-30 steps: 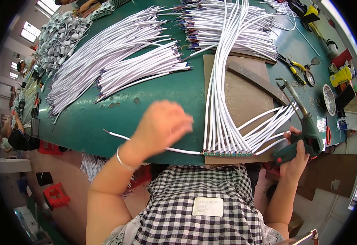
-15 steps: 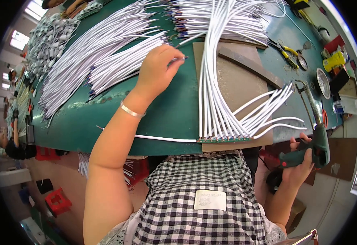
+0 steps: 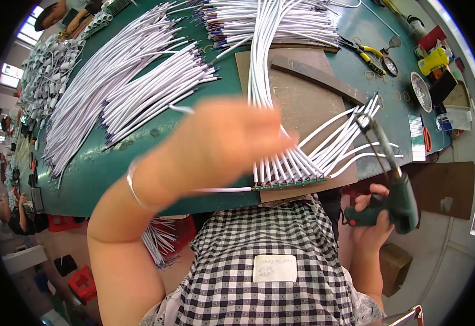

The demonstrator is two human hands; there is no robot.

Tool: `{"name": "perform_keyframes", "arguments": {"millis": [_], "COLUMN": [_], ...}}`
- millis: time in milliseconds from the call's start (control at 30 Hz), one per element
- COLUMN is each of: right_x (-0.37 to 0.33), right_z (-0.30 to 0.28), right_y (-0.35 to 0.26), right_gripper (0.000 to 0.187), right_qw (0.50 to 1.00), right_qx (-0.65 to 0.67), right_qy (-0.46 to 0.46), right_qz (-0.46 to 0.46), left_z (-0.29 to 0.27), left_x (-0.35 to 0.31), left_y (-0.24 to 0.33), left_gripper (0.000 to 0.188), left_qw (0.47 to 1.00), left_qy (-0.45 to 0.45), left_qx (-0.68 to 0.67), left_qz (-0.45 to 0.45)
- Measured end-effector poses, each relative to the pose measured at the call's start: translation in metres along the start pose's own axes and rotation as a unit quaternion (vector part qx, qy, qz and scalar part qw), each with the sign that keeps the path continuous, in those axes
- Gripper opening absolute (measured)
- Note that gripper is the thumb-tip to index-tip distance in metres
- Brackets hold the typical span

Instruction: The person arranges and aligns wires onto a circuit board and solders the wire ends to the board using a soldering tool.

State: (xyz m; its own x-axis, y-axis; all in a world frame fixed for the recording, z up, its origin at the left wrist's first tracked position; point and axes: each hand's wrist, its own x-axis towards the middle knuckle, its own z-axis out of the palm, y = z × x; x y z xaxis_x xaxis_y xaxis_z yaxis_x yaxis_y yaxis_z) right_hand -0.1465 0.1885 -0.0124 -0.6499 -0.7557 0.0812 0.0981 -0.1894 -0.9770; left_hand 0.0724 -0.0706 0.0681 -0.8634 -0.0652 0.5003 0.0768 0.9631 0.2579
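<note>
Windows left of the green tabletop are glaring white, and bright, even light is covering its surface, leaving soft shadows. Over the tabletop, the left grip is smearing with motion blur, while white cables lying there are showing crisply. Fisheye distortion is bowing the tabletop's edges; black vignetting is surrounding it.

A big, flat-topped green table stands in front of me. The pinkish-tan floor has a small red plastic stool on it. I see bright white four-sided windows on the left. On the right, a brown cardboard box sits near a plain white wall.
</note>
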Motion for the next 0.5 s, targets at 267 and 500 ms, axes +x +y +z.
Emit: {"name": "perform_keyframes", "arguments": {"millis": [267, 500], "right_x": [-0.058, -0.059], "right_z": [-0.029, -0.034], "right_y": [0.013, 0.022], "right_gripper": [0.062, 0.06], "right_qw": [0.975, 0.932], "right_qx": [-0.067, -0.264], "right_qy": [-0.143, -0.247], "right_qz": [0.155, 0.013], "left_z": [0.069, 0.079], "left_x": [-0.095, -0.1], "left_y": [0.049, 0.059], "left_gripper": [0.02, 0.014], "left_qw": [0.995, 0.985], "left_qy": [0.041, 0.068], "left_qx": [0.034, 0.038], "left_qz": [-0.089, -0.151]}}
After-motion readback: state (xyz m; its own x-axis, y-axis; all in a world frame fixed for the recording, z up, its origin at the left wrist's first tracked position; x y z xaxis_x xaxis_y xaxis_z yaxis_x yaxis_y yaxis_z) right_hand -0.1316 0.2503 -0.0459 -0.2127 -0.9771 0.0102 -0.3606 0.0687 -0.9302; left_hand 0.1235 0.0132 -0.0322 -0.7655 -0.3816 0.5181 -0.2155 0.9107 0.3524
